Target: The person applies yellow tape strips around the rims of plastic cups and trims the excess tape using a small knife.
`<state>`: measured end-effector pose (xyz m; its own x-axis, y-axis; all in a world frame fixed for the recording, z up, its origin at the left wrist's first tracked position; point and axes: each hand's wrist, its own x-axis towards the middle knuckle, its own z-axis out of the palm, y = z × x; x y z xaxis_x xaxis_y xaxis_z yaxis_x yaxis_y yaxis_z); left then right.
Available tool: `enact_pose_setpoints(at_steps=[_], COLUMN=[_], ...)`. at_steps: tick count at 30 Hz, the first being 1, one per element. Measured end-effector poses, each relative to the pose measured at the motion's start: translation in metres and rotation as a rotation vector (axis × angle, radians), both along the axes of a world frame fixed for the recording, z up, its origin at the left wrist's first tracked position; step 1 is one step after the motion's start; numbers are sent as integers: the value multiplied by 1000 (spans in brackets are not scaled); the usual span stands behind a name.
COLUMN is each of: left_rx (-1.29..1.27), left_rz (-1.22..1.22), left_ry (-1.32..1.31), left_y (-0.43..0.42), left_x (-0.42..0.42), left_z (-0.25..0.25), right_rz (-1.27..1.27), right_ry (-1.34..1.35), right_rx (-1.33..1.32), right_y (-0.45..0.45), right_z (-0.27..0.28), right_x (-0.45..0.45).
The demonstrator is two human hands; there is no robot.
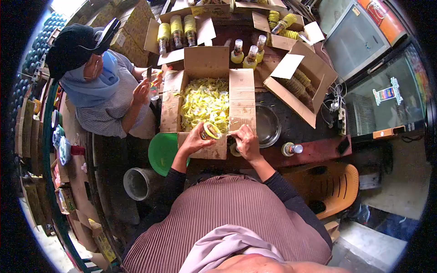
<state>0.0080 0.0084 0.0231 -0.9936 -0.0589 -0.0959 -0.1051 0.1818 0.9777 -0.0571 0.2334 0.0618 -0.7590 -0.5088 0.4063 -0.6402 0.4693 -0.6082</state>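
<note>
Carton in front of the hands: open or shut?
Open: the carton has its flaps folded outward, and yellow pieces show inside.

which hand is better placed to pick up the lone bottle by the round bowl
The right, I'd say: the right hand is nearer the bottle, while the left hand holds a yellow-rimmed cup. Whether the right fingers pinch something is unclear.

open box (242, 100): matt brown cardboard, smooth flaps
yellow shreds (205, 102): thin, papery-looking, crinkled
held cup (211, 131): see-through, glossy, plastic-looking
green tub (160, 154): smooth plastic, soft sheen
round bowl (278, 129): glossy rim, glass or metal, hard to tell
orange chair (340, 182): smooth moulded plastic, slightly shiny
brown garment (227, 200): matt cloth, finely pleated
pale scarf (223, 243): smooth, soft, folded cloth
display case (387, 102): glossy glass front
bucket (136, 184): dull, scuffed-looking surface
</note>
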Motion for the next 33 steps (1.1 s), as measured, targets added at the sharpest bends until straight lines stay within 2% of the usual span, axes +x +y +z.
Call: enact_pose_setpoints(at_steps=[1,3,6,9,12,16,18,21,24,28,33], left_rx=[-69,-9,-187,-133,-70,59,110,21,103,89,304], left_rz=[-1,26,-119,-184,-157,-188,-191,-212,-250,-271,-319], left_ry=[88,62,-81,-90,19,-27,-17,21,133,154,-113], left_y=[-1,1,-2,-4,3,2,1,-2,3,6,3], left_x=[-3,-5,-15,-19,-20,-22,-23,-25,-24,-23,-18], left_z=[-1,4,17,18,27,27,19,20,33,28,17], right_rz=[12,27,96,46,64,63,54,54,31,25,-1], right_ry=[30,100,251,367,398,386,285,321,410,435,435], right_rx=[20,79,184,274,294,330,311,383,407,437,408], right_y=[2,5,8,5,3,0,0,1,0,0,-1], right_z=[3,7,15,18,19,27,37,43,42,34,23], right_x=[-1,-2,-3,0,1,3,5,8,15,19,26])
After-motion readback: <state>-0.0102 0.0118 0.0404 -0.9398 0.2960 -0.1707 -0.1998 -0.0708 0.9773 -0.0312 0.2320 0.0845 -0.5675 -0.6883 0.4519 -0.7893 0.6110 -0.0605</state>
